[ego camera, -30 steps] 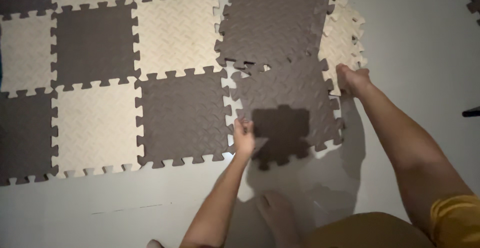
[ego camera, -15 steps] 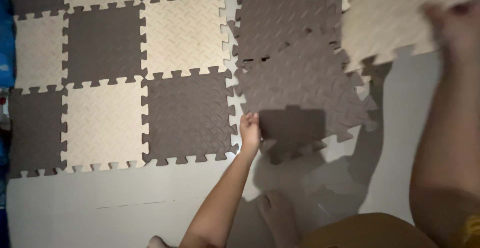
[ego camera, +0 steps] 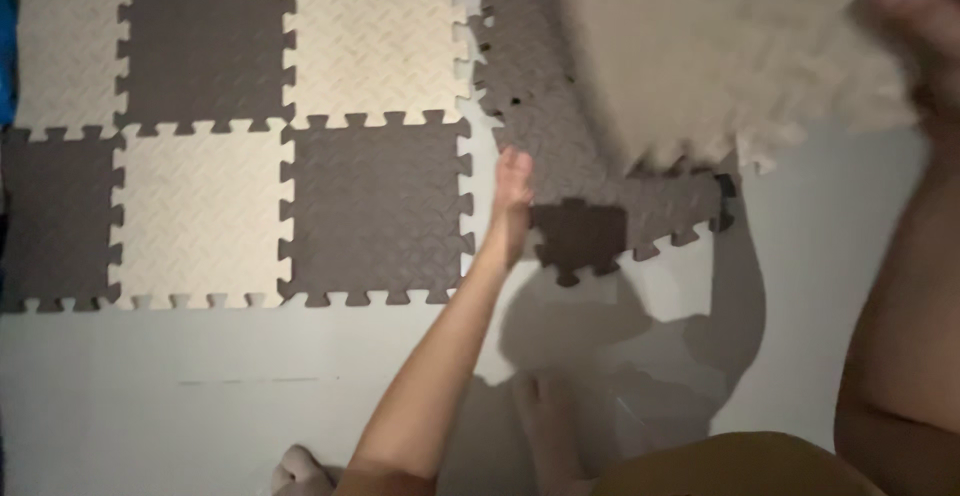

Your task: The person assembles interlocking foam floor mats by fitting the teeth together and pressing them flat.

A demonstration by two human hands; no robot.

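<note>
My left hand (ego camera: 513, 196) rests on the left edge of a loose dark brown foam puzzle tile (ego camera: 590, 171) lying on the floor. My right hand (ego camera: 925, 31), blurred at the upper right, grips a cream foam puzzle tile (ego camera: 720, 51) and holds it in the air above the brown tile. The cream tile hides much of the brown tiles under it. To the left lies the joined mat (ego camera: 240, 126) of brown and cream tiles in a checker pattern; a gap separates it from the loose brown tile.
Pale grey floor (ego camera: 200, 396) spreads below the mat and to the right. My bare foot (ego camera: 545, 426) and mustard shorts (ego camera: 740, 466) show at the bottom. A blue object (ego camera: 6, 46) sits at the left edge.
My right hand has lifted the cream tile off the floor and swung it left, over the brown tiles. My left hand has stayed on the brown tile's edge.
</note>
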